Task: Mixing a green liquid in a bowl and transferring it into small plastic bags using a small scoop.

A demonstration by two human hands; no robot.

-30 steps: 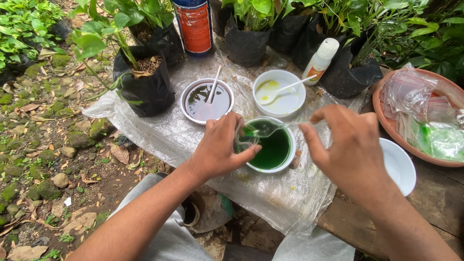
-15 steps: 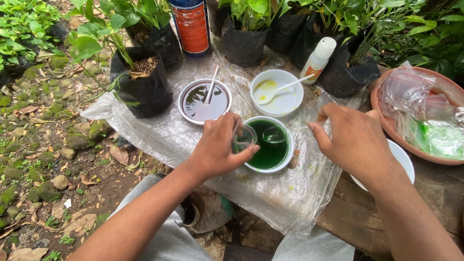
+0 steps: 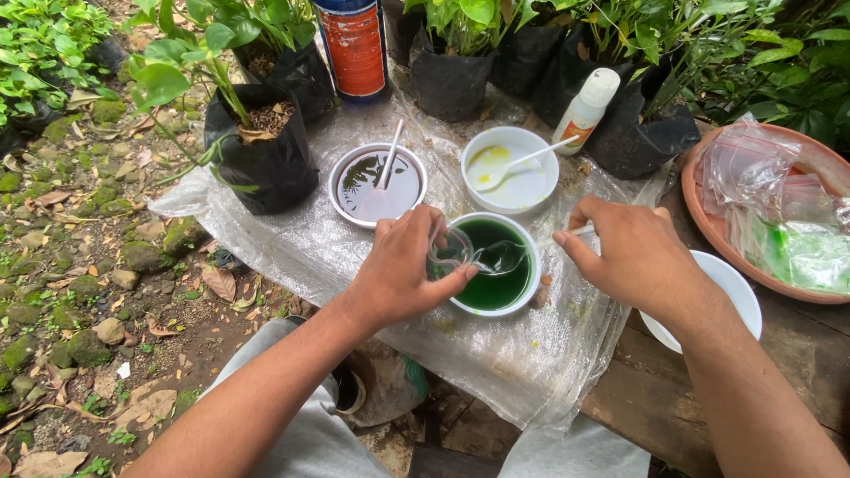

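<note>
- Green liquid fills the white bowl (image 3: 496,265) sitting mid-worktop on a crinkly clear plastic sheet (image 3: 354,248), and that's where both hands are busy.
- Left hand (image 3: 403,270) has its fingers curled around a small clear cup (image 3: 450,250), held tilted right at the bowl's left rim, just over the liquid.
- Right hand (image 3: 633,257) is pinching the handle of a clear plastic spoon (image 3: 501,257) (you can barely see it against the green), with the spoon's bowl down at the liquid surface next to the cup.
- Step in hand looks like spooning green liquid across into the little cup. My guess is the next move calls for a steady lift and a level spoon, cup mouth kept close under it so nothing drips onto the sheet.
- Just behind: a bowl of dark liquid (image 3: 378,183) with a stick in it, and a white bowl with yellow residue (image 3: 511,168) and its own spoon.
- Further out: a white squeeze bottle (image 3: 586,111), a red-and-blue can (image 3: 354,46), black nursery bags with plants (image 3: 266,150), an empty white dish (image 3: 722,288) on the right, and a terracotta-coloured tray (image 3: 708,212) full of clear plastic bags.
</note>
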